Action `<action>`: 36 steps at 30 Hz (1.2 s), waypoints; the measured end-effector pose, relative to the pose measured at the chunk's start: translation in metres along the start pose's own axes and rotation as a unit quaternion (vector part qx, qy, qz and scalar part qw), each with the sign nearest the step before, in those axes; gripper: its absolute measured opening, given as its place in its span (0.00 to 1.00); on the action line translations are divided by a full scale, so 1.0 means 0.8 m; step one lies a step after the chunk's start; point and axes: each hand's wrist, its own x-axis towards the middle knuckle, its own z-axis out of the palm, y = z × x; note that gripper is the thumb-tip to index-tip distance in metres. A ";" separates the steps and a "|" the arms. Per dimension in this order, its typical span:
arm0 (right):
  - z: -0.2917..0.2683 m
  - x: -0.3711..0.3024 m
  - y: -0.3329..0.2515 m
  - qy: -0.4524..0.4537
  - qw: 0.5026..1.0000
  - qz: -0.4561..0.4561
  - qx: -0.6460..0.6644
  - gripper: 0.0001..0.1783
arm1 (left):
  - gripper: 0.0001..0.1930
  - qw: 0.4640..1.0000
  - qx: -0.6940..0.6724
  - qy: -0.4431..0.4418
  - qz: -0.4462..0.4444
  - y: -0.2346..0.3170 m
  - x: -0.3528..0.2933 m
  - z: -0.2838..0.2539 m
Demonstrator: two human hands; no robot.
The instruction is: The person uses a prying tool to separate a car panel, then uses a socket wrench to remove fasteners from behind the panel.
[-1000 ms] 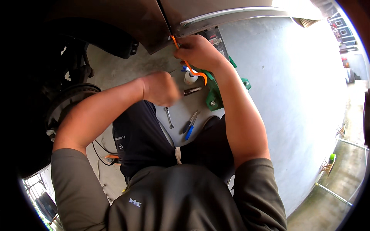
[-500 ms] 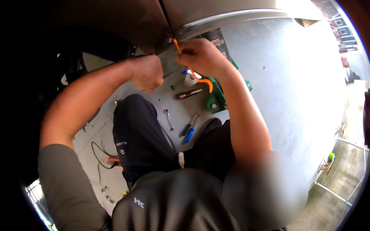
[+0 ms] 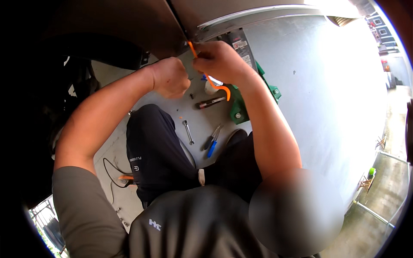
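Note:
My right hand (image 3: pixel 223 62) is closed around an orange plastic pry tool (image 3: pixel 223 89) with a curved, hooked end. Its upper tip reaches the lower end of the seam between two dark vehicle body panels (image 3: pixel 142 21). Close by on the left, my left hand (image 3: pixel 170 78) is curled with its back toward me. Its fingertips are hidden, and what they pinch, if anything, cannot be made out. A white cup-like container (image 3: pixel 211 88) stands on the floor below my right hand.
A green metal jack-like device (image 3: pixel 238 112) is under my right forearm. On the grey floor lie a dark-handled cutter (image 3: pixel 211 102), a wrench (image 3: pixel 188 132), blue-handled pliers (image 3: pixel 212 148) and a black cable (image 3: pixel 108 168). A bright sill strip (image 3: pixel 258 13) runs along the vehicle's lower edge.
My left hand has moved slightly up and right, nearer my right hand. The right hand and orange pry tool have shifted a little left. The view has also shifted slightly.

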 end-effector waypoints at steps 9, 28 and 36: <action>0.002 -0.002 -0.005 0.043 0.997 0.036 0.050 0.15 | 0.12 0.962 -0.166 -0.002 0.218 0.118 0.053 -0.046; -0.003 -0.003 0.002 0.020 0.996 0.044 0.077 0.19 | 0.14 1.000 0.002 0.014 -0.009 -0.005 0.006 -0.006; 0.007 -0.013 -0.006 0.052 0.994 0.038 0.084 0.26 | 0.14 0.951 -0.171 0.117 -0.228 0.052 0.026 0.000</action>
